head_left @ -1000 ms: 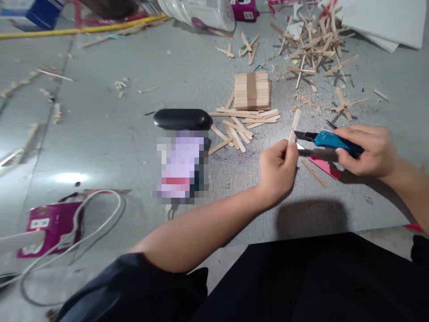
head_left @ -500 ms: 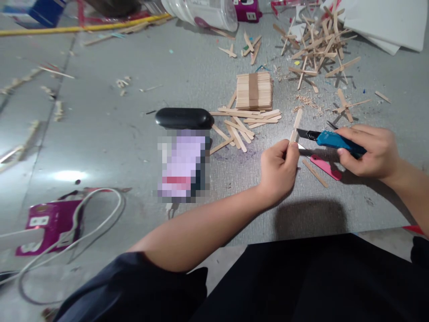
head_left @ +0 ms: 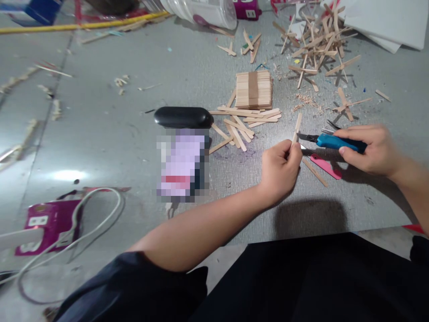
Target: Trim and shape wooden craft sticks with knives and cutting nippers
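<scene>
Two bare hands over a grey table (head_left: 134, 147), seen from above. The left hand (head_left: 280, 170) has its fingers curled closed, pinching a wooden stick (head_left: 297, 124) between thumb and forefinger; the stick's free end points up and away from the person. The right hand (head_left: 372, 150) has its fingers wrapped around a blue cutter (head_left: 335, 142), whose dark blade meets the stick just above the left thumb; whether the edge bites into the wood cannot be told. Below the cutter, a pink knife (head_left: 325, 167) lies on the table, with a loose stick (head_left: 315, 172) just beside it. Beyond the hands lie wood shavings (head_left: 308, 102) and a pile of crossed sticks (head_left: 321, 51). To the left of the shavings is a banded bundle (head_left: 243, 89), with scattered sticks (head_left: 237, 134) near a black case (head_left: 182, 117).
</scene>
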Action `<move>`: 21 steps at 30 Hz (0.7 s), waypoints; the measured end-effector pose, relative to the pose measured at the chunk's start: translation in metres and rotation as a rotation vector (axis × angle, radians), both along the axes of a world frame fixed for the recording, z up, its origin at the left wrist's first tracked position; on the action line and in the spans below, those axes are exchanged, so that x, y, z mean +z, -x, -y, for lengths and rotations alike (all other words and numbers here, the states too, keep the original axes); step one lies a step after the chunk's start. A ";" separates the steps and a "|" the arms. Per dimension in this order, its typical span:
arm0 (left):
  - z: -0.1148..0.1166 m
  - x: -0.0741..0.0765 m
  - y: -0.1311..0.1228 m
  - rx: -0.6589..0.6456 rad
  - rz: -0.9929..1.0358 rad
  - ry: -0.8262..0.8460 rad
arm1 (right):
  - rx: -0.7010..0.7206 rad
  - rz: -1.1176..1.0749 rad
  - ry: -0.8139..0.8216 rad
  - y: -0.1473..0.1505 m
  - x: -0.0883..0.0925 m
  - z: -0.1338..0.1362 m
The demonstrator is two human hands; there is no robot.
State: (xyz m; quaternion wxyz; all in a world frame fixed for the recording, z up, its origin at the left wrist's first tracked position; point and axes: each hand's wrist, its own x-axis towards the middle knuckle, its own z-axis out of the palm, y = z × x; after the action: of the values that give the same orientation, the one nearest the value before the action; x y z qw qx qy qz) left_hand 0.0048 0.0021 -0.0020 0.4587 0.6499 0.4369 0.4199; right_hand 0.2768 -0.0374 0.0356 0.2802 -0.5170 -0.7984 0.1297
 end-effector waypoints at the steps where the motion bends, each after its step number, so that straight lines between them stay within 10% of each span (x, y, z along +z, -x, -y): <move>1: 0.000 0.000 0.000 0.000 -0.007 0.008 | -0.004 -0.015 0.031 0.000 0.000 0.000; 21: -0.002 0.001 0.000 -0.020 0.088 0.054 | -0.020 0.181 -0.110 -0.008 -0.001 0.005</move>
State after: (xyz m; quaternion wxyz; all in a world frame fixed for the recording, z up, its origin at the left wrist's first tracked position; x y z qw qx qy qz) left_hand 0.0045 0.0037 -0.0015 0.4991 0.6224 0.4212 0.4315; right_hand 0.2850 -0.0423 0.0341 0.2360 -0.5184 -0.8212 0.0357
